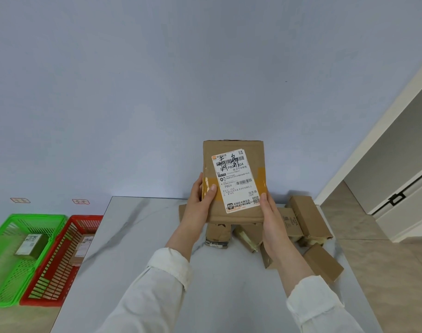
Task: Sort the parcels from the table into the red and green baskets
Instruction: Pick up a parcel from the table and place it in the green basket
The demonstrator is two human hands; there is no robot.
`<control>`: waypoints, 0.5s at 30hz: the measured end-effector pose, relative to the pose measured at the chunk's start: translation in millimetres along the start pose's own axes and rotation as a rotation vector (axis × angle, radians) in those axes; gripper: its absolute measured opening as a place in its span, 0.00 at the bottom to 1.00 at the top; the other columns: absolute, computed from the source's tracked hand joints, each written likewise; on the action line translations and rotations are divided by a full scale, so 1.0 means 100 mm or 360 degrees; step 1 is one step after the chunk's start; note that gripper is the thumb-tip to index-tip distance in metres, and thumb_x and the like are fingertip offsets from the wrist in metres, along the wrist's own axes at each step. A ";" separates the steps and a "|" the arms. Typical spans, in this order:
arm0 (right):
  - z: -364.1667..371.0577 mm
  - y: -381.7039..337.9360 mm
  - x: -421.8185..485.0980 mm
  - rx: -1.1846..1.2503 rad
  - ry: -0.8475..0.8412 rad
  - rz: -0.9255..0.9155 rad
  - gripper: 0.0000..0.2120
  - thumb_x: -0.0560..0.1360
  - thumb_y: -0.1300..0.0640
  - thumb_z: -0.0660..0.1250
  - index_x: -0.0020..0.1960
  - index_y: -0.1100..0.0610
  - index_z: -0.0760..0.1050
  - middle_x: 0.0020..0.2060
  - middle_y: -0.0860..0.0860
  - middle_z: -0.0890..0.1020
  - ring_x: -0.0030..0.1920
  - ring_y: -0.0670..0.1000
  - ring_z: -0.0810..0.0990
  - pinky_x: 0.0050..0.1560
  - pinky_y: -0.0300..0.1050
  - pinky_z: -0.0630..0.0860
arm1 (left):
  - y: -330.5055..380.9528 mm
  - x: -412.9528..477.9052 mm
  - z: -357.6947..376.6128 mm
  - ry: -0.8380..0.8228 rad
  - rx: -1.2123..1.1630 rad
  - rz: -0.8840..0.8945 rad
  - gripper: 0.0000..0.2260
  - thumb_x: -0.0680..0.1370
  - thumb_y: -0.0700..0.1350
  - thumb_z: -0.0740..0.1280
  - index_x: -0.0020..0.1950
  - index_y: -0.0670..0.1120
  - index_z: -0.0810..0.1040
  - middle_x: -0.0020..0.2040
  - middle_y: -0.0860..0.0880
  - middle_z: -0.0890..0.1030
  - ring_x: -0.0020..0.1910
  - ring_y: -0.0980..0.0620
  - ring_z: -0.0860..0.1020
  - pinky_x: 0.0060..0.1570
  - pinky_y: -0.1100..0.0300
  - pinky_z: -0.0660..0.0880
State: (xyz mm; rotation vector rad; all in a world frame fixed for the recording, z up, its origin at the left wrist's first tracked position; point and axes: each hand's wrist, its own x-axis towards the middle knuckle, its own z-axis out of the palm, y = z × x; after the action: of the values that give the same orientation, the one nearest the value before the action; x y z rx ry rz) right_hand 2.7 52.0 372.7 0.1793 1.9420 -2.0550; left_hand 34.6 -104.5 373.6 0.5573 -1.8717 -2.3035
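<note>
I hold a brown cardboard parcel point(234, 159) upright above the table, its white shipping label with handwritten black characters facing me. My left hand point(201, 203) grips its left edge and my right hand point(271, 219) grips its lower right corner. Several more brown parcels point(308, 217) lie in a heap on the marble table point(137, 236) behind and beneath my hands. On the floor at the left stand the green basket point(3, 267), with one parcel point(31, 245) inside, and the red basket point(58, 267), with a parcel point(83, 248) partly hidden by the table edge.
Two small labels point(20, 200) are stuck on the blue wall above the baskets. A white door frame and open doorway point(383, 164) are at the right. The table's left edge overlaps the red basket.
</note>
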 end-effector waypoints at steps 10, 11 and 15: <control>-0.05 -0.03 -0.01 0.0002 0.0001 -0.0004 0.22 0.79 0.43 0.55 0.73 0.39 0.59 0.64 0.44 0.73 0.65 0.48 0.71 0.60 0.44 0.66 | 0.00 0.00 0.06 -0.0003 0.0008 0.0007 0.25 0.78 0.52 0.63 0.74 0.54 0.61 0.65 0.51 0.75 0.54 0.59 0.77 0.36 0.71 0.76; -0.05 -0.02 0.00 0.0000 0.0005 -0.0002 0.22 0.79 0.43 0.55 0.73 0.39 0.59 0.65 0.44 0.73 0.65 0.49 0.70 0.60 0.44 0.66 | 0.00 0.00 0.06 -0.0005 0.0007 0.0007 0.25 0.78 0.52 0.63 0.74 0.54 0.61 0.65 0.51 0.75 0.54 0.58 0.77 0.36 0.71 0.76; -0.08 -0.02 0.01 0.0008 0.0005 -0.0004 0.23 0.79 0.43 0.55 0.73 0.40 0.58 0.66 0.45 0.73 0.67 0.49 0.69 0.63 0.45 0.65 | -0.01 0.00 0.08 -0.0008 0.0006 0.0006 0.25 0.78 0.53 0.63 0.74 0.54 0.61 0.65 0.51 0.75 0.56 0.56 0.77 0.38 0.70 0.76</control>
State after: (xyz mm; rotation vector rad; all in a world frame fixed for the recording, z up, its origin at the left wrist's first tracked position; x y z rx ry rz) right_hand 0.8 59.5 373.4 0.1814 1.9401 -2.0629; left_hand 31.6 -97.0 373.7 0.5486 -1.8781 -2.3012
